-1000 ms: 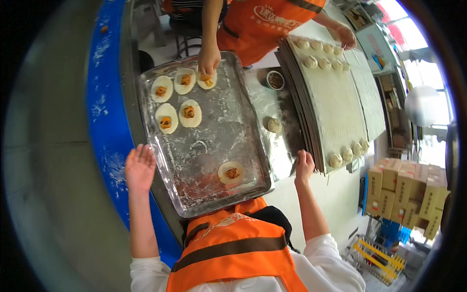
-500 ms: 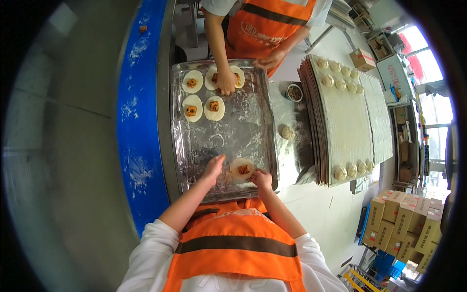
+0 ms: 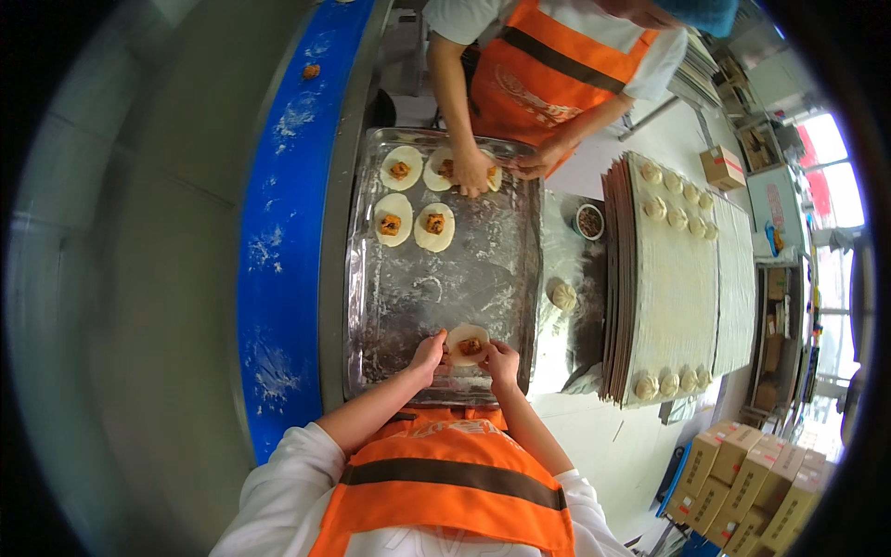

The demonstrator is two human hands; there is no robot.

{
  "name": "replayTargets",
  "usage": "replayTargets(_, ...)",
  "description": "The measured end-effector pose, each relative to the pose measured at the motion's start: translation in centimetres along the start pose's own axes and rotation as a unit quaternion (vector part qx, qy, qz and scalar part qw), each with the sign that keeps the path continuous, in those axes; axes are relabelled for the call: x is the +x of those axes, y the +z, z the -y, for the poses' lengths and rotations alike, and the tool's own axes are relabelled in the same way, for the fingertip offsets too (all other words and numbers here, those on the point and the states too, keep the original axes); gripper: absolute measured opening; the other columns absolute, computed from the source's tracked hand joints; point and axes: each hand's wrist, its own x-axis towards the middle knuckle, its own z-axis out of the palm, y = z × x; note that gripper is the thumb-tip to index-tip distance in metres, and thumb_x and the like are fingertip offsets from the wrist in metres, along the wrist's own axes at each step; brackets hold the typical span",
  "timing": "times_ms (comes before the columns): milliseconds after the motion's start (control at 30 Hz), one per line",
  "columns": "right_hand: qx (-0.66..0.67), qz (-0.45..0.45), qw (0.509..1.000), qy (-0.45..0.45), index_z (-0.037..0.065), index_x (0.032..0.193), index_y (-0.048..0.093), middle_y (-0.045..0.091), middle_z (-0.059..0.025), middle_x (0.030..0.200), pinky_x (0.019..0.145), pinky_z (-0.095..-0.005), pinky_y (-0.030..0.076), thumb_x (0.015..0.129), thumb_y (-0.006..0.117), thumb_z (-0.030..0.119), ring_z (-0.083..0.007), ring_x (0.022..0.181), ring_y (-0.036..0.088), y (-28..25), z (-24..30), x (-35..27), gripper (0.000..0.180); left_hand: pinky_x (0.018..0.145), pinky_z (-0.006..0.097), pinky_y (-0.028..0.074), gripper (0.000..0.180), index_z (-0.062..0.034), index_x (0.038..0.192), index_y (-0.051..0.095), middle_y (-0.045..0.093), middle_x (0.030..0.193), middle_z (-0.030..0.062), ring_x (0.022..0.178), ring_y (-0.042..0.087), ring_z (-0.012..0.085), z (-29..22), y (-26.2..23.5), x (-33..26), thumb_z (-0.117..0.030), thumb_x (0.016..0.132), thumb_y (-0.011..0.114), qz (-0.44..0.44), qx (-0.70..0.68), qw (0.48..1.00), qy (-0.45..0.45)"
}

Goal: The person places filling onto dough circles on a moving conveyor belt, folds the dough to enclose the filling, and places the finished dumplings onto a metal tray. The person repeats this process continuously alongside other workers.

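A round dough wrapper (image 3: 458, 334) with a lump of orange-brown filling (image 3: 471, 346) at its middle is between my hands, over the near end of the floured metal tray (image 3: 399, 306). My left hand (image 3: 427, 360) holds its left edge with thumb and fingers. On the opposite edge, my right hand (image 3: 502, 364) pinches the dough. Several more filled wrappers (image 3: 391, 221) lie flat at the tray's far left. Across from me, a co-worker's hand (image 3: 473, 172) presses at a filled wrapper, and their other hand (image 3: 540, 163) is beside the tray's far right corner.
Left of the tray runs a blue belt (image 3: 278, 241) dusted with flour, with a bit of filling on it. To the right are a pleated bun (image 3: 563, 296), a bowl of dark bits (image 3: 588, 221) and stacked boards (image 3: 673, 297) bearing buns. Cardboard boxes (image 3: 742, 473) stand at lower right.
My left hand has come right to the wrapper's edge and taken hold of it. My right hand stays at the other edge. The whole view has shifted slightly.
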Motion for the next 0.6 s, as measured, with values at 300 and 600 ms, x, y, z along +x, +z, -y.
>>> replayTargets(300,-0.069,0.121,0.987,-0.077,-0.004,0.09,0.062,0.057,-0.0062,0.069,0.047,-0.0258,0.047,0.076,0.056,0.013,-0.0127,0.053,0.053,8.5,5.7,5.1,0.022,0.046,0.024,0.036,0.032,-0.0125,0.076,0.049,0.044,0.064,-0.004,0.054,0.043,0.0076,-5.8,-3.9,0.2,-0.04,0.089,0.04,-0.089,-0.108,0.985,0.1)
replayTargets(600,-0.228,0.097,0.931,-0.268,-0.002,0.092,0.064,0.063,-0.0115,0.076,0.055,-0.0276,0.046,0.075,0.056,0.018,-0.0135,0.062,0.059,18.8,11.8,7.9,0.027,0.077,0.034,0.041,0.051,-0.0099,0.122,0.041,0.048,0.107,0.0022,0.096,0.047,0.0142,-10.1,-9.9,-2.1,-0.046,0.086,0.042,-0.144,-0.17,0.957,0.185)
